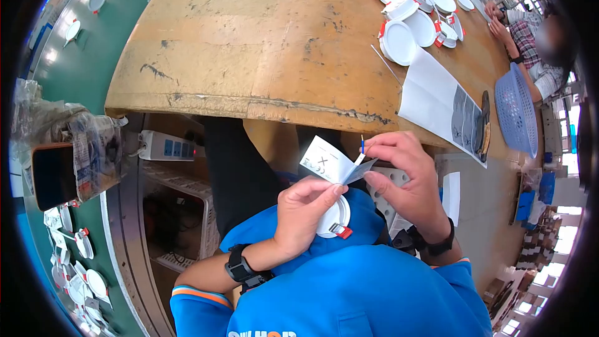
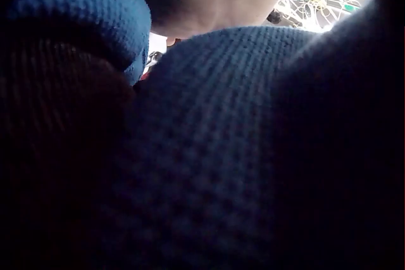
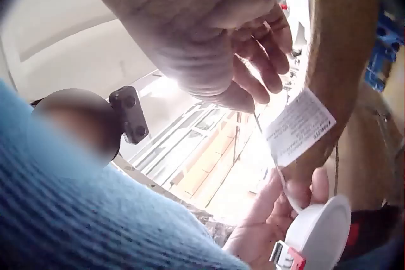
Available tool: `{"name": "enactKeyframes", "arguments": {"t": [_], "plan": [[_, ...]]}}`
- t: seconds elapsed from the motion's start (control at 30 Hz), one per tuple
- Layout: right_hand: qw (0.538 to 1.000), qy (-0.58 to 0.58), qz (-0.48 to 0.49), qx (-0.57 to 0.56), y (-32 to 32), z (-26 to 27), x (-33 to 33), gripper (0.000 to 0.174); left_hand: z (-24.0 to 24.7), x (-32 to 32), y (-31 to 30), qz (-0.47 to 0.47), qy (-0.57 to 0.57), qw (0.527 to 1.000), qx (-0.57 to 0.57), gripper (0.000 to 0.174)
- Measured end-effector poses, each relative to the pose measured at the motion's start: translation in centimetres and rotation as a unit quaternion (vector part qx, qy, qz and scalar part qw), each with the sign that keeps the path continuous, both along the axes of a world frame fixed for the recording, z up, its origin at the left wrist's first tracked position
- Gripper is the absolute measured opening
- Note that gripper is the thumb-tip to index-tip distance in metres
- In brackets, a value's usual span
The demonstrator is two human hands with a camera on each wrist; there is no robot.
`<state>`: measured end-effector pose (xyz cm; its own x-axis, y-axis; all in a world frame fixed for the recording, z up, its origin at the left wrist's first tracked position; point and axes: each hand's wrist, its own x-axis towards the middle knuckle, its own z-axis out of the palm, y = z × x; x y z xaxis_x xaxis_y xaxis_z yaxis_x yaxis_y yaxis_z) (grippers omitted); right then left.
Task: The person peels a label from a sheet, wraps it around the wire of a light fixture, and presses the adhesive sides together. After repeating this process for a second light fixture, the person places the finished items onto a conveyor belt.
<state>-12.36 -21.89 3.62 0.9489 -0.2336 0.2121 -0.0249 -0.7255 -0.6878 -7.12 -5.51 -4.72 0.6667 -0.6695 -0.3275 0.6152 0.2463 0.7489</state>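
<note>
My left hand (image 1: 299, 212) holds a round white downlight (image 1: 337, 215) against the lap and pinches a folded printed leaflet (image 1: 321, 161) between thumb and fingers. The lamp has a metal spring clip with a red end. At the leaflet's fold, the white cable (image 1: 359, 159) shows a blue wire at its tip. My right hand (image 1: 409, 175) pinches near the cable's end with its fingertips. In the right wrist view, the cable (image 3: 286, 184) runs from the downlight (image 3: 326, 232) past the leaflet (image 3: 300, 127) to the right fingertips. Sleeve cloth hides most of the left wrist view.
A wooden table (image 1: 249, 43) lies ahead, with several downlights (image 1: 399, 40) and a paper sheet (image 1: 437, 97) at its right. Beyond sit a blue basket (image 1: 516, 109) and another person (image 1: 536, 43). At left are a power strip (image 1: 167, 148), a phone (image 1: 53, 176) and a green bench (image 1: 87, 37).
</note>
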Motion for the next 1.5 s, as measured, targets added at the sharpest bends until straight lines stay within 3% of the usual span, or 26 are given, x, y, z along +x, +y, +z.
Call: {"name": "enactKeyframes", "arguments": {"t": [0.27,0.97,1.5], "plan": [[0.999,0.013,-0.015,0.046,0.4,-1.1,0.8,0.008,-0.7,0.3,-0.2,0.037,-0.028,0.999,-0.023,0.005],[0.984,-0.055,0.019,-0.167,2.1,-1.5,0.7,0.015,-0.8,0.7,-1.2,0.035,-0.009,0.998,0.044,0.006],[0.992,-0.022,0.025,-0.121,1.8,-0.8,0.4,0.014,-0.7,0.7,-1.3,0.022,-0.018,0.999,0.033,0.005]]}}
